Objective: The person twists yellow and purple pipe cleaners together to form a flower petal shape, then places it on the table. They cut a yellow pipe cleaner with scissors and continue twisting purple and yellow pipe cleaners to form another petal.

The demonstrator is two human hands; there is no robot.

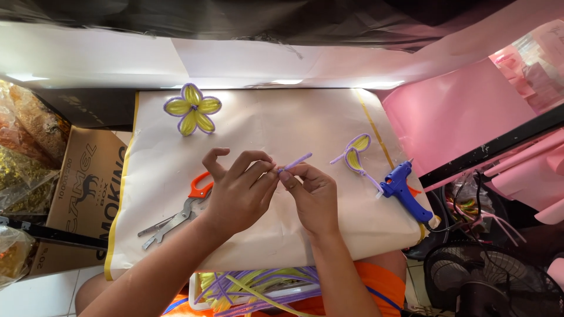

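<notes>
A thin fuzzy lilac pipe cleaner is pinched between the left hand and the right hand. A finished five-petal flower is coloured yellow with purple edging, as are the two loose petals. The hot-glue gun is blue with an orange trigger. The metal pliers are silver-grey with an orange handle. The work board is cream, edged in yellow. Pink sheets are seen beside it.
</notes>
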